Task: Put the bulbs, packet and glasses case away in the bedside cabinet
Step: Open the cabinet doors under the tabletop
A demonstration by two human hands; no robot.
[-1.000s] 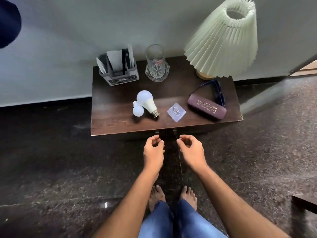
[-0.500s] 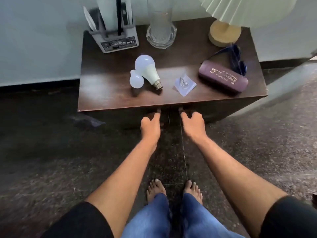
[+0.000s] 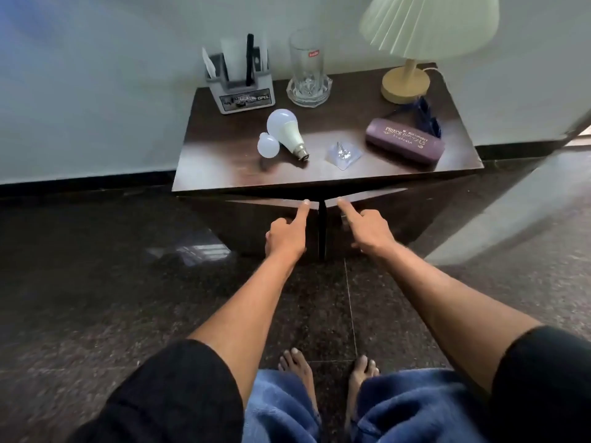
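A large white bulb (image 3: 284, 129) and a small round bulb (image 3: 268, 146) lie touching on the dark wooden bedside cabinet (image 3: 224, 167). A clear packet (image 3: 343, 152) lies to their right, and a purple glasses case (image 3: 404, 143) lies further right. Below the top, the cabinet's left door (image 3: 252, 215) and right door (image 3: 383, 203) stand slightly ajar, with a dark gap between them. My left hand (image 3: 286, 236) touches the left door's top corner with a straight index finger. My right hand (image 3: 367, 228) does the same on the right door. Their other fingers are curled.
At the back of the top stand a grey organiser (image 3: 244, 94), a tall glass (image 3: 307, 71) in a glass dish, and a lamp (image 3: 405, 84) with a pleated shade. Blue sunglasses (image 3: 428, 118) lie behind the case. Dark stone floor surrounds the cabinet; my bare feet (image 3: 297, 366) are below.
Both hands went from the door fronts up to the doors' top inner corners, index fingers now straight. The two doors have swung out a little. My head has moved closer.
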